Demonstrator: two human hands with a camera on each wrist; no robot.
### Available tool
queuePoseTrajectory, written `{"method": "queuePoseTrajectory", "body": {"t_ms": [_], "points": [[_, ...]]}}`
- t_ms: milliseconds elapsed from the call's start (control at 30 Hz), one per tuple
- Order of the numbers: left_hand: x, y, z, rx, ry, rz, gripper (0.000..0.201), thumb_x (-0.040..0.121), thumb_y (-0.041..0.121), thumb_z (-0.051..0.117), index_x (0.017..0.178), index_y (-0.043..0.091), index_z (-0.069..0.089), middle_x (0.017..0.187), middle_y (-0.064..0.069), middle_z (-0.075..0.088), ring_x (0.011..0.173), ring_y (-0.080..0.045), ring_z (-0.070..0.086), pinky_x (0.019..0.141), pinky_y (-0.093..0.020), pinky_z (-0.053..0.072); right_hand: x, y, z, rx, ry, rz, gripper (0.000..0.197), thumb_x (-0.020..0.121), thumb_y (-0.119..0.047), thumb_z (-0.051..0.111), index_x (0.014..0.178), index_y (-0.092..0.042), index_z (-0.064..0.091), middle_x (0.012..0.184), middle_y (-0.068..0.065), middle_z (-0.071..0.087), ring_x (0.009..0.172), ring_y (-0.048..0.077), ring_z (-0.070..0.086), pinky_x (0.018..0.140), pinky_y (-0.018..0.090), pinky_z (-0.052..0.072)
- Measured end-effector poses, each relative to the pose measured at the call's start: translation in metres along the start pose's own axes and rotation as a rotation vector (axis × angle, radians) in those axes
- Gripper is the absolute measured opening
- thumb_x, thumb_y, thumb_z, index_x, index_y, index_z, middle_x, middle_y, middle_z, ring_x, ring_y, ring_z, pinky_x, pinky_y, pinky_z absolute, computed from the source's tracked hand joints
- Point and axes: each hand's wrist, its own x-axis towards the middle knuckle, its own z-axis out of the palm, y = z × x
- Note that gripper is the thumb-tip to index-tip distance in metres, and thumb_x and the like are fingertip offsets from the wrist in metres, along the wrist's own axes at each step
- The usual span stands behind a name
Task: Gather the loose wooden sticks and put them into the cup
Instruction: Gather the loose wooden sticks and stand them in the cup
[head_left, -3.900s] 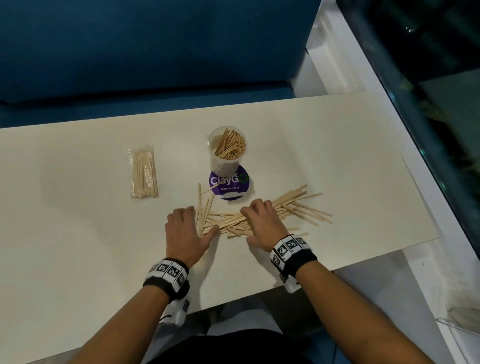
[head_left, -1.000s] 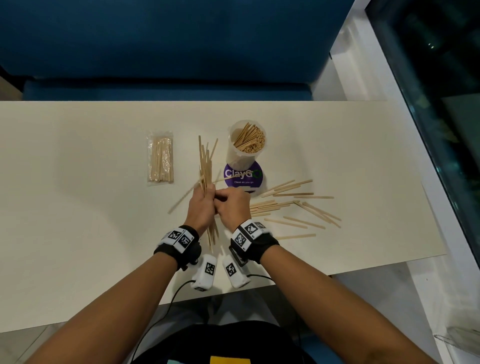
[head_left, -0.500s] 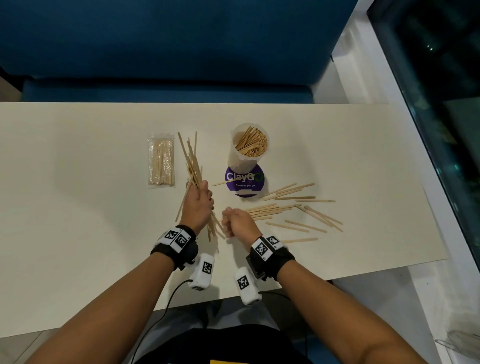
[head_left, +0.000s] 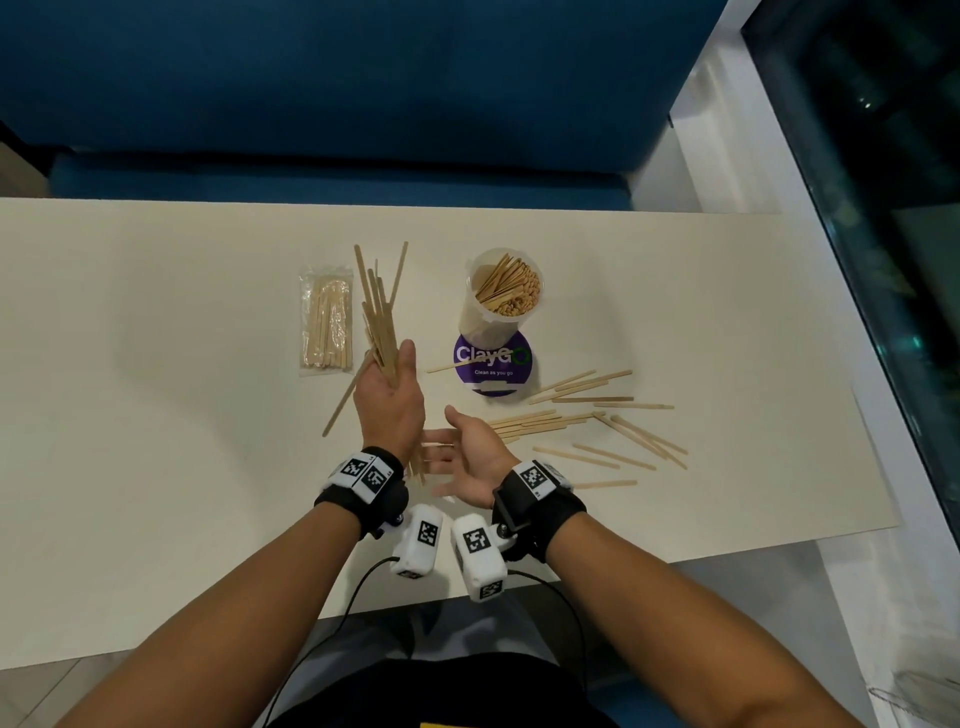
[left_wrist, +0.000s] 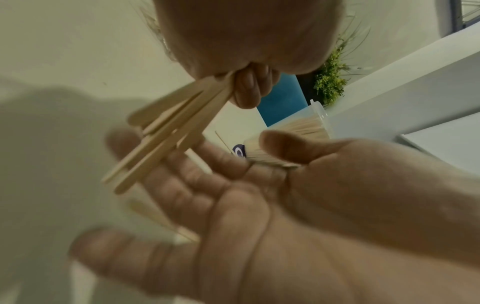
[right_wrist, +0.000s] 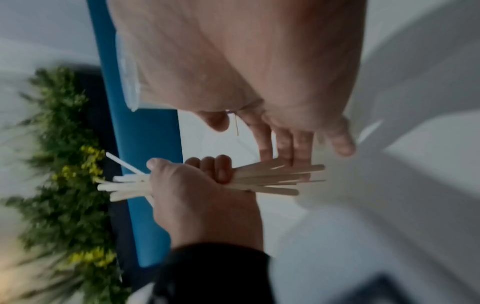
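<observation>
Sticks (head_left: 506, 293) in clear cup (head_left: 480, 325) and in plastic packet (head_left: 326, 319)

Pale tan sticks (head_left: 382, 312) in the fingers (right_wrist: 221, 168); cream bench (head_left: 156, 415) beneath; purple disc (head_left: 493, 371) with white lettering right of the fingers; blue seat (head_left: 363, 104) beyond; black-and-white patterned wristbands (head_left: 363, 474) behind.

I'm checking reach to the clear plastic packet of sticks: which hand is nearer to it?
Left. The left hand, gripping a bundle of sticks, is just right of the packet; the right hand lies open farther right and closer to the person.
</observation>
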Motion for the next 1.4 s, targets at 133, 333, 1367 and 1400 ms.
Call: {"method": "queuePoseTrajectory", "body": {"t_ms": [133,333,1367,1400], "points": [[0.000,0.008,0.000,-0.043,0.026,-0.006,0.030,0.093,0.068,0.058,0.079,0.042,0.059,0.058,0.001,0.046,0.054,-0.023,0.044,0.057,-0.043,0.047,0.000,0.005,-0.002,0.198,-0.035,0.112,0.063,0.108,-0.043,0.036,0.120,0.015,0.054,0.105,0.030,0.065,0.096,0.042,0.065,0.105,0.054,0.044],[-0.003,0.012,0.002,-0.099,0.059,-0.015,0.036,0.093,0.063,0.062,0.066,0.043,0.052,0.048,0.005,0.038,0.041,-0.023,0.036,0.052,-0.037,0.043,0.000,0.006,0.002,0.401,0.032,0.165,0.051,0.107,-0.023,0.036,0.134,0.020,0.042,0.121,0.037,0.056,0.106,0.049,0.058,0.104,0.057,0.043],[-0.038,-0.023,-0.022,0.139,-0.266,0.032,0.061,0.099,0.058,0.056,0.073,0.008,0.035,0.063,-0.005,0.041,0.056,-0.019,0.036,0.054,-0.036,0.037,-0.070,-0.115,0.027,-0.290,0.265,-1.122,0.030,0.110,-0.019,0.039,0.109,0.003,0.059,0.089,0.015,0.075,0.082,0.023,0.073,0.079,0.033,0.059],[-0.036,-0.023,-0.024,0.124,-0.255,-0.002,0.059,0.098,0.061,0.056,0.073,0.011,0.036,0.063,-0.004,0.042,0.055,-0.019,0.037,0.053,-0.037,0.038,-0.073,-0.116,0.025,-0.257,0.282,-1.129,0.032,0.110,-0.021,0.036,0.108,0.002,0.058,0.085,0.014,0.072,0.077,0.022,0.069,0.074,0.032,0.057]]}}
